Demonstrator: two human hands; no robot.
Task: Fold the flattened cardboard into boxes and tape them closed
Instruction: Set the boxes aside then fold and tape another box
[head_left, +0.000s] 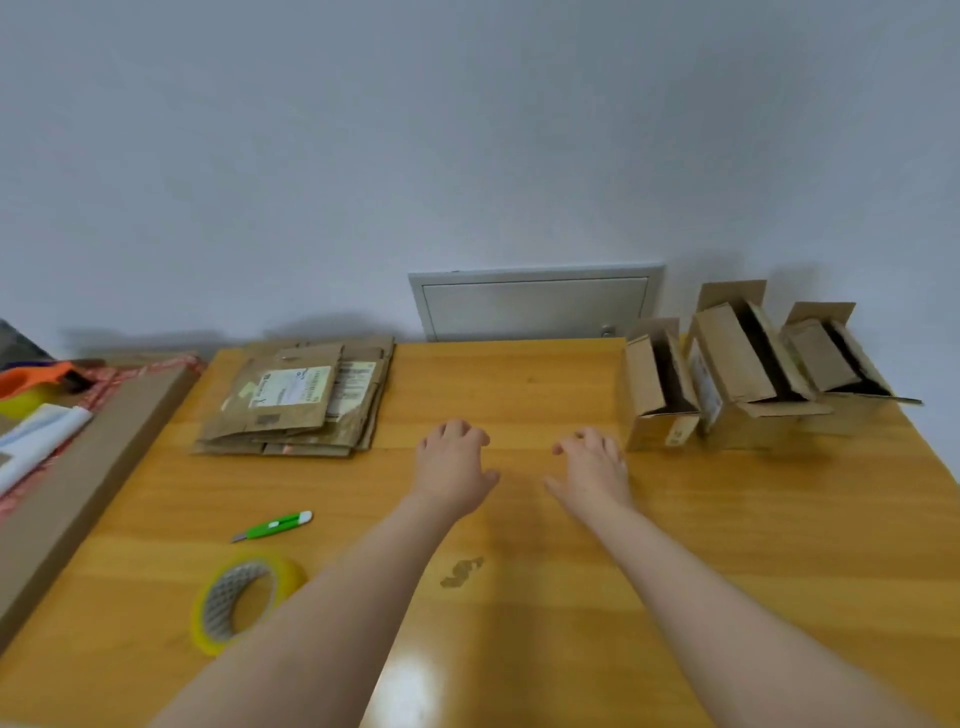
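Head view. The left hand (454, 462) and right hand (592, 462) hover palm-down over the middle of the wooden bench (519, 519), fingers loosely spread, holding nothing. A stack of flattened cardboard (301, 400) lies at the far left of the bench; three folded boxes (748, 374) with open top flaps stand at the far right. A tape roll (244, 597) and a green utility knife (272, 526) lie near the left forearm.

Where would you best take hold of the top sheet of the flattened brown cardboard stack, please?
Judging by its pose, grip the top sheet's near edge with the left hand, coming from the front. That edge overhangs the flattened brown cardboard stack towards you, and both hands, the right hand too, are empty.
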